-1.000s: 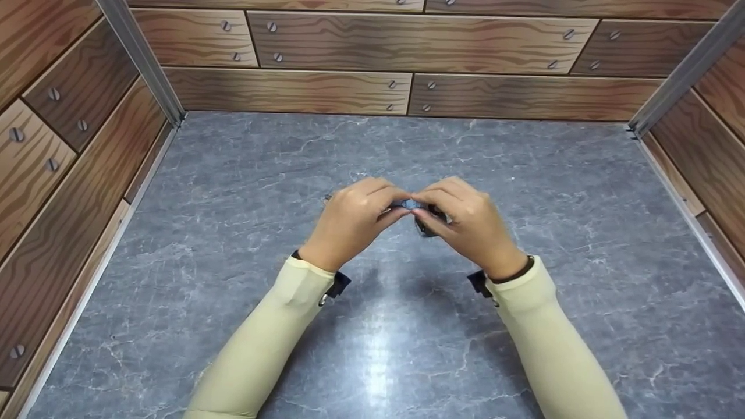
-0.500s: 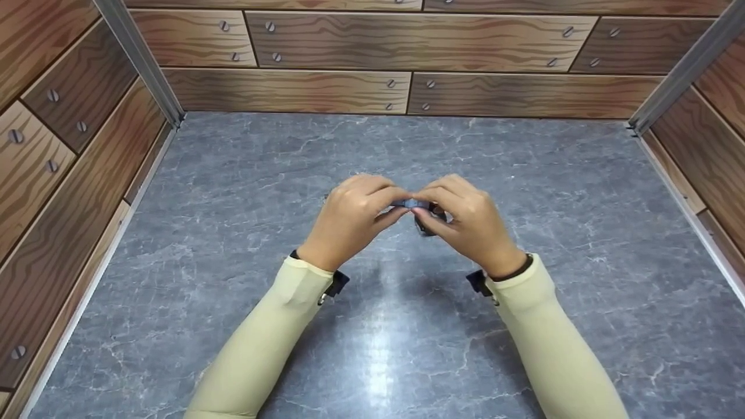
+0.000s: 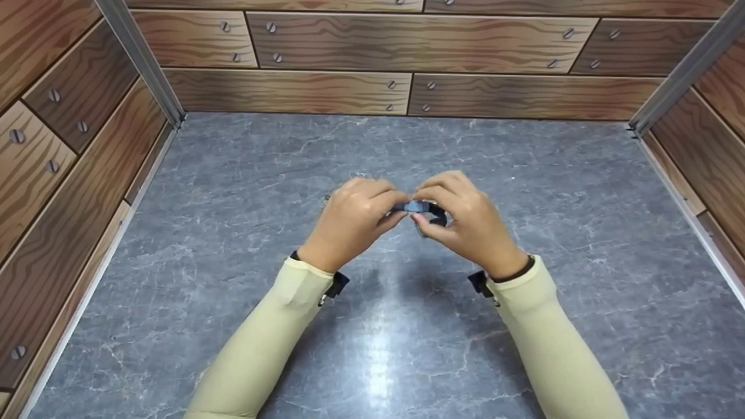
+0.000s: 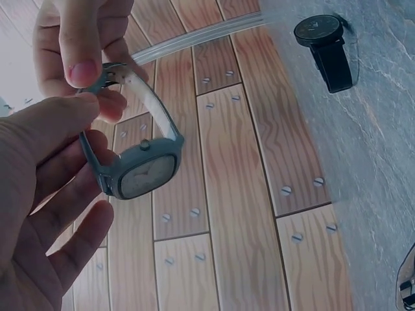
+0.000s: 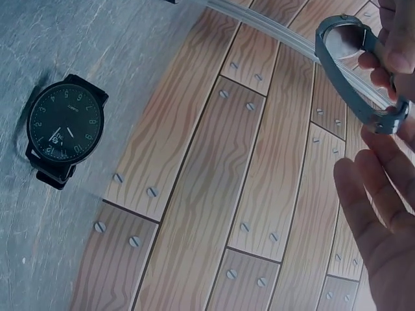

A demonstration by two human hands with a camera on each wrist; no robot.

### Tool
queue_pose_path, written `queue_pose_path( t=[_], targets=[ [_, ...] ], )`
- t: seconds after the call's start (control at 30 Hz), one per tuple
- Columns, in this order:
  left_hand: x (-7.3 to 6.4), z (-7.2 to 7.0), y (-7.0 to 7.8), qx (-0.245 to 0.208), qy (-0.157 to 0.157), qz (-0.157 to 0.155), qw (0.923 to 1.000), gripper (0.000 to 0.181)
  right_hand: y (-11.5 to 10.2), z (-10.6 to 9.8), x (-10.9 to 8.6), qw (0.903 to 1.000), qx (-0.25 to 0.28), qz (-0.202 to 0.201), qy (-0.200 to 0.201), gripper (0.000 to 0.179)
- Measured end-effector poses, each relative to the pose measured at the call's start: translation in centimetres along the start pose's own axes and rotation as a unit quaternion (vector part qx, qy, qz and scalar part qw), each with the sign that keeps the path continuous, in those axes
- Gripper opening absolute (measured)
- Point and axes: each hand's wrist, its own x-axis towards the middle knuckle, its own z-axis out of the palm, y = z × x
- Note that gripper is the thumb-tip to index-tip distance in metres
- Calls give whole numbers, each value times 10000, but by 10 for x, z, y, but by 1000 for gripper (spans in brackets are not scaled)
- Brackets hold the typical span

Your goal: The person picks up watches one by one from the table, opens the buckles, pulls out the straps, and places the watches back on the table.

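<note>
A blue-grey wristwatch (image 3: 415, 206) is held up between both hands. In the left wrist view its pale, rounded-square dial hangs lowest, and the strap loops upward to the buckle. My left hand (image 3: 356, 218) pinches the strap, with the thumb (image 4: 74, 113) laid along it. My right hand (image 3: 468, 215) has its thumb and fingertips curled at the buckle end, slightly apart around the strap. In the right wrist view the other fingers (image 5: 353, 194) of that hand extend loosely below the buckle.
A black round-faced watch (image 5: 65, 123) lies on the grey marbled table (image 3: 262, 174), partly behind my right hand in the head view. Part of another item with metal links (image 4: 407, 291) shows at the left wrist view's edge. Wood-patterned walls (image 3: 407, 46) enclose the table's back and sides.
My right thumb and index finger have parted a little, and more of the blue-grey wristwatch shows between the hands. The left hand and both forearms stay nearly still.
</note>
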Motion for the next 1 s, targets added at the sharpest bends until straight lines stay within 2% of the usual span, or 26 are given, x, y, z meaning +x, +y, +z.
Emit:
queue_pose_path(
  t=[0.2, 0.4, 0.77, 1.0],
  targets=[
    [-1, 0, 0, 85, -42, 50, 9999, 14, -1, 0, 2, 9997, -175, -108, -109, 11],
    [-1, 1, 0, 11, 117, 14, 9999, 13, -2, 1, 3, 9993, -285, -228, 1, 13],
    [-1, -1, 0, -88, 147, -43, 9998, 12, -2, 2, 2, 9992, -14, -278, 289, 11],
    [1, -2, 0, -159, 183, -82, 9997, 12, -1, 1, 2, 9979, 353, -243, 490, 18]
  ],
)
